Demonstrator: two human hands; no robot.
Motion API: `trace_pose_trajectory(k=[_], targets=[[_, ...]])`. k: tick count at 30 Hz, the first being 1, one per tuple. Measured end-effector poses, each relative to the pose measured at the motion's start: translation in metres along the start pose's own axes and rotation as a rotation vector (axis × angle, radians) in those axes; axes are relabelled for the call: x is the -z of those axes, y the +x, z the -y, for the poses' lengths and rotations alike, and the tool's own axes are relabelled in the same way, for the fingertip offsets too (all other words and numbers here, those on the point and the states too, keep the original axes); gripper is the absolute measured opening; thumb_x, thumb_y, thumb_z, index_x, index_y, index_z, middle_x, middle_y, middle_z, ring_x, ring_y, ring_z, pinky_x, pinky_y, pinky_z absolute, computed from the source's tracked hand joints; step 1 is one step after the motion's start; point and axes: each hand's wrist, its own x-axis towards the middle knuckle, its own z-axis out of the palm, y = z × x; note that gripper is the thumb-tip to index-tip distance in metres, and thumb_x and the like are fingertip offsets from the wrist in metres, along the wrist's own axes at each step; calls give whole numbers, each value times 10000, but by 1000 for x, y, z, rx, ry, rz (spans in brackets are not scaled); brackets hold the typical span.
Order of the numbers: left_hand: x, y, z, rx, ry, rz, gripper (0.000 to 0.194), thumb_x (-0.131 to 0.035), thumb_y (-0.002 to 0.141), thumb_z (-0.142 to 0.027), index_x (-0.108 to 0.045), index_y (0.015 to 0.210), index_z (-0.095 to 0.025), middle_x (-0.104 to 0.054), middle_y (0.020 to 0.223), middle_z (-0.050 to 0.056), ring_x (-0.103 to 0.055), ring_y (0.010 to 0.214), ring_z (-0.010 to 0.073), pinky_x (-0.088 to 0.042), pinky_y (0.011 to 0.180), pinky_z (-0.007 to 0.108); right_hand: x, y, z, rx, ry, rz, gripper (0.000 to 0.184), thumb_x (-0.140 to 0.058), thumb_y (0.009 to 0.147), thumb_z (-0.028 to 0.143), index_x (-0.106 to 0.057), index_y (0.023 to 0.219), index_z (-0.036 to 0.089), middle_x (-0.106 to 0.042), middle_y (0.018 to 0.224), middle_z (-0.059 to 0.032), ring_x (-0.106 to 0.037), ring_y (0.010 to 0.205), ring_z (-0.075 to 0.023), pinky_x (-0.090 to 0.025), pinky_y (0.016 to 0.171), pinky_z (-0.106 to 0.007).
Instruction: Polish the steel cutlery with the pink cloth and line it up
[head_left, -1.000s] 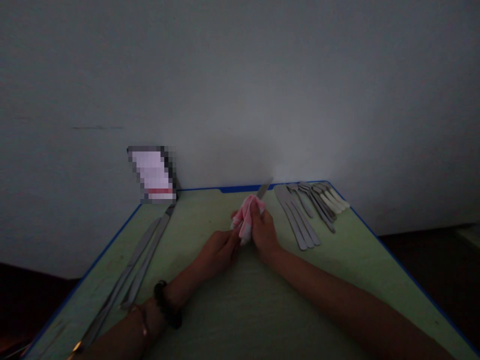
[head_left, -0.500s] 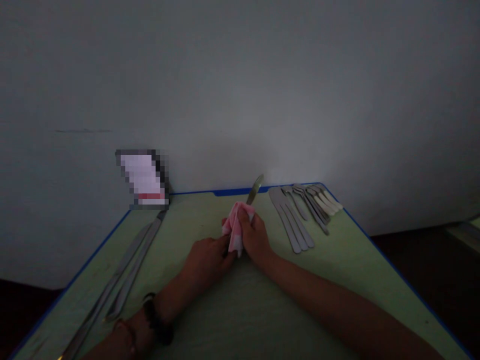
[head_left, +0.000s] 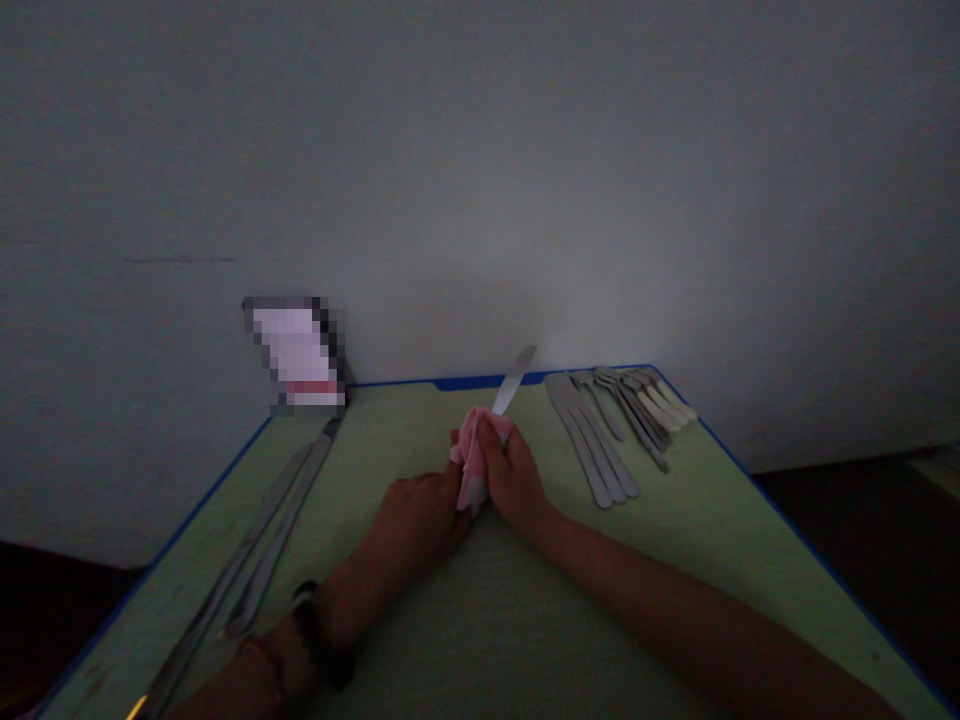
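Note:
A table knife [head_left: 515, 380] points up and away, its shiny blade rising out of a pink and white cloth [head_left: 472, 460]. My right hand [head_left: 519, 482] is closed on the cloth, pressing it round the knife with the thumb on top. Close against its left side, my left hand [head_left: 420, 512] is closed at the lower end of the knife; the handle is hidden by fingers and cloth. To the right of my hands lie several table knives [head_left: 592, 450] side by side, apart from both hands.
Spoons and other cutlery [head_left: 634, 410], some with pale handles [head_left: 664, 402], lie at the back right of the green table [head_left: 465, 640]. More long knives [head_left: 262, 530] lie on the left. A pixelated device [head_left: 296, 350] leans against the wall [head_left: 480, 180] behind.
The knife blade has turned, now showing a broader, brighter face. Both hands keep their hold, and the cloth has shifted slightly. The whole view has moved a little.

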Motion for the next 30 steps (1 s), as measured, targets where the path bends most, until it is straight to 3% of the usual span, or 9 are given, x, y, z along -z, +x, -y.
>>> trace_pose_trajectory(k=[4, 8, 14, 18, 26, 30], targets=[[1, -3, 4, -68, -9, 18, 406, -393, 868, -292, -452, 1198, -64, -710, 879, 150, -680, 747, 287, -480, 650, 360, -1, -2, 4, -24, 35, 28, 398, -509, 841, 530, -587, 1049, 199, -708, 909, -52, -671, 775, -169, -522, 759, -306], [3, -8, 5, -148, -115, 12, 300, -317, 920, -280, -504, 1085, -114, -704, 814, 107, -666, 668, 227, -452, 606, 305, 7, 10, 10, -26, 72, 30, 421, -452, 856, 550, -636, 900, 173, -707, 793, -53, -659, 685, -163, -514, 683, -285], [2, -12, 2, -247, -179, 18, 291, -287, 950, -316, -541, 918, -178, -658, 683, 32, -621, 577, 171, -402, 559, 260, 49, 55, 20, -11, 216, -248, 465, -456, 843, 572, -616, 710, 156, -663, 643, -42, -614, 571, -142, -494, 588, -265], [3, -11, 0, -241, -192, 19, 348, -295, 957, -403, -554, 863, -190, -643, 648, 11, -604, 560, 155, -373, 543, 248, 61, 64, 24, 24, 264, -295, 452, -501, 819, 579, -622, 737, 152, -661, 632, -41, -616, 569, -140, -500, 575, -259], [2, -10, 2, -196, -199, 47, 398, -328, 938, -463, -585, 795, -195, -659, 671, 25, -611, 586, 159, -377, 575, 250, 34, 34, 21, -38, 194, -226, 595, -405, 806, 689, -631, 760, 141, -678, 679, -76, -618, 557, -150, -490, 518, -257], [3, -7, 4, -129, -219, 36, 360, -331, 931, -414, -594, 829, -190, -660, 656, 36, -609, 576, 160, -367, 561, 243, 11, 10, 19, -78, 49, -93, 610, -352, 838, 673, -649, 799, 142, -686, 685, -78, -638, 566, -160, -512, 562, -274]])
